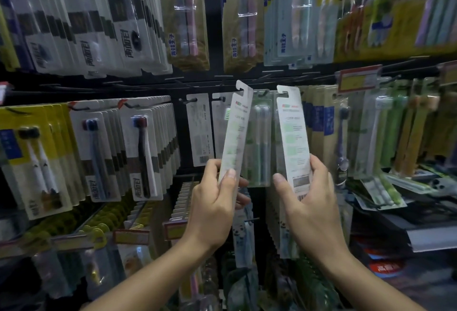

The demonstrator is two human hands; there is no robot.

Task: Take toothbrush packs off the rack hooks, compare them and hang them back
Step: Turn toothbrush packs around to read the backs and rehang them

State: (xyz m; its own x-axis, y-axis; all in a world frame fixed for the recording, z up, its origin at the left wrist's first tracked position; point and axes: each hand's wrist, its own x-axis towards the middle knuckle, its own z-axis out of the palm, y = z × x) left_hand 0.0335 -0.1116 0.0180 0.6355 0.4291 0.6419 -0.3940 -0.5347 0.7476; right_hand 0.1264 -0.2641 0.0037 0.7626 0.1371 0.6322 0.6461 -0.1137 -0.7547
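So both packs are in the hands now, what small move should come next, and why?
Probably lift the left hand slightly, so the narrow white card pack with green print slides its top notch onto the black rack hook. Its notch sits nearest that hook, and the right hand holds the second white pack apart.

A dark rack (212, 26) of hooks (189, 100) carries the stock — white packs (138, 44) at ten o'clock, yellow-backed ones (32, 152) at nine, green packs (393, 132) (tightly bunched) at three — hanging in rows.
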